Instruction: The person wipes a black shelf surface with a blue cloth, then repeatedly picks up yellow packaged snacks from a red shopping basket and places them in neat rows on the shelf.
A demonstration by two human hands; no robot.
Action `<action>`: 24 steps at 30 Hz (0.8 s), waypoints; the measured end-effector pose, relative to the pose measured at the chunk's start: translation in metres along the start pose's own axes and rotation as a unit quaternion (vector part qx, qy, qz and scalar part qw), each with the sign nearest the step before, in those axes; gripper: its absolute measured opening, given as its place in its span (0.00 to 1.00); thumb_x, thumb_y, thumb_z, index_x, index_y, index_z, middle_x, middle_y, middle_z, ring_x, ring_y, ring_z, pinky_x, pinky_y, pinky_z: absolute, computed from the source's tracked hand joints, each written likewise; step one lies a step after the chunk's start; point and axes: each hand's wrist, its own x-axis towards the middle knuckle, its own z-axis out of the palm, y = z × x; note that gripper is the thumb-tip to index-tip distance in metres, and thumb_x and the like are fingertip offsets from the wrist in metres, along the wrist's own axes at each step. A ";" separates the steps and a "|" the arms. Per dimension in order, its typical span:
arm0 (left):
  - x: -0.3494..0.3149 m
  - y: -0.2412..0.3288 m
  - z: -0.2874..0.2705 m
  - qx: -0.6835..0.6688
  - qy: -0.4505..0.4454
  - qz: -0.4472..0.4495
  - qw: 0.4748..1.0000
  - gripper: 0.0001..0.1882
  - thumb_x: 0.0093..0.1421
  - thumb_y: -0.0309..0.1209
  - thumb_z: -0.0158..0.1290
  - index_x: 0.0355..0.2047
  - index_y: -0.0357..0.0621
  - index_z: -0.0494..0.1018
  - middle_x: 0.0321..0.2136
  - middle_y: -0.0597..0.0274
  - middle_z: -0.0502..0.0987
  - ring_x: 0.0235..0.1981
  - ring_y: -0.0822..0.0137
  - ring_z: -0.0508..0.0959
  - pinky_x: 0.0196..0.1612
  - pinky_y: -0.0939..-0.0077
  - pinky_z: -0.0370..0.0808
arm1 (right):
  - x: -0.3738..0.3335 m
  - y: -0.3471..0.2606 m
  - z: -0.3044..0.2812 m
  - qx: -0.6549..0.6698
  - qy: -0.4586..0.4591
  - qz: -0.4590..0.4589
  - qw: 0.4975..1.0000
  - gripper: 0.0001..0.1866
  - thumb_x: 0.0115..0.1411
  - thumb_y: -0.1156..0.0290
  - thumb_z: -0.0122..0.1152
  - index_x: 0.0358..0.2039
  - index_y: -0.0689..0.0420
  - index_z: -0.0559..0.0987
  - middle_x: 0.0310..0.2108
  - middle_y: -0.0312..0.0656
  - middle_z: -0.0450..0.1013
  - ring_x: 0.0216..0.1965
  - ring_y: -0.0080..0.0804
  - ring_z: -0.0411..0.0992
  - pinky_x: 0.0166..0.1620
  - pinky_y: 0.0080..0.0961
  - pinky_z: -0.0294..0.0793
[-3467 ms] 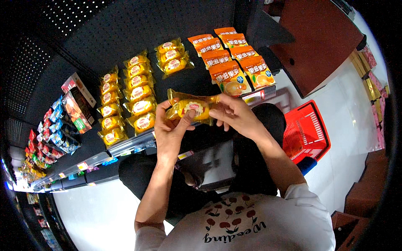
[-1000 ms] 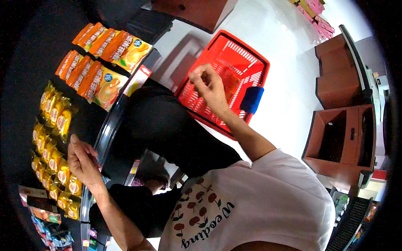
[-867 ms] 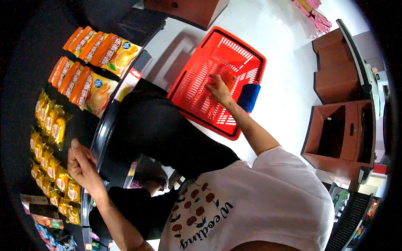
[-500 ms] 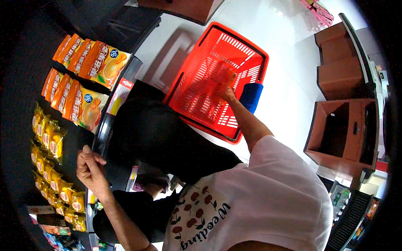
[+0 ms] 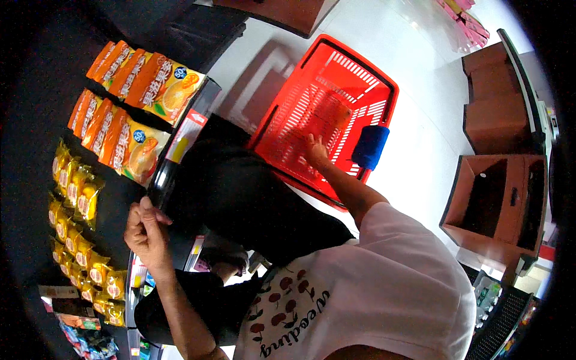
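My right hand (image 5: 316, 151) reaches over the red plastic shopping basket (image 5: 287, 114), its fingers apart and nothing in them. An orange-red item (image 5: 342, 117) seems to lie in the basket beyond my fingers, too blended with the red to make out. The basket's handle, with a blue sleeve (image 5: 371, 147), rests at its right side. At the shelf's front edge, my left hand (image 5: 147, 235) is loosely curled with the thumb up, and I see nothing in it. Closest to it are orange fruit-drink pouches (image 5: 141, 150) and small yellow wrapped packets (image 5: 78, 246).
The black shelf (image 5: 114, 204) with price tags (image 5: 187, 135) runs along the left. Brown wooden display boxes (image 5: 489, 204) stand at the right, bottles (image 5: 489, 297) at the lower right. White floor (image 5: 426, 114) surrounds the basket. My black-clad leg (image 5: 240, 192) is between shelf and basket.
My right hand has drawn back from deeper in the basket toward its near side, its fingers now apart. The whole view has shifted slightly; my left hand keeps its curled shape.
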 end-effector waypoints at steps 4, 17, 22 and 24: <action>-0.001 0.007 0.002 -0.006 -0.019 0.013 1.000 0.21 0.69 0.39 0.48 0.18 0.47 0.66 0.14 0.72 0.68 0.13 0.85 0.59 0.17 0.86 0.51 | 0.042 0.048 0.015 0.426 -0.036 -0.101 0.899 0.32 0.59 0.65 0.58 0.62 0.55 0.61 0.57 0.56 0.66 0.53 0.52 0.71 0.52 0.53 0.72; -0.036 0.031 -0.001 -0.088 -0.065 -0.011 0.994 0.15 0.67 0.37 0.51 0.25 0.43 0.69 0.20 0.66 0.74 0.17 0.81 0.68 0.20 0.87 0.63 | -0.114 -0.142 -0.304 0.820 -0.277 -0.126 0.485 0.33 0.59 0.72 0.47 0.66 0.55 0.57 0.63 0.55 0.59 0.61 0.56 0.63 0.56 0.58 0.70; -0.048 0.055 -0.001 -0.140 -0.104 0.009 0.985 0.09 0.65 0.29 0.54 0.43 0.39 0.71 0.34 0.62 0.76 0.31 0.77 0.74 0.27 0.84 0.71 | -0.156 -0.202 -0.344 0.794 -0.359 -0.206 0.445 0.33 0.59 0.71 0.48 0.66 0.55 0.57 0.62 0.57 0.59 0.59 0.65 0.63 0.50 0.60 0.74; -0.049 0.068 -0.004 -0.159 -0.111 0.019 0.981 0.16 0.63 0.28 0.55 0.50 0.38 0.69 0.38 0.60 0.76 0.33 0.77 0.74 0.31 0.83 0.73 | -0.169 -0.228 -0.347 0.773 -0.411 -0.233 0.423 0.34 0.59 0.71 0.48 0.67 0.55 0.57 0.62 0.58 0.59 0.58 0.67 0.63 0.48 0.61 0.75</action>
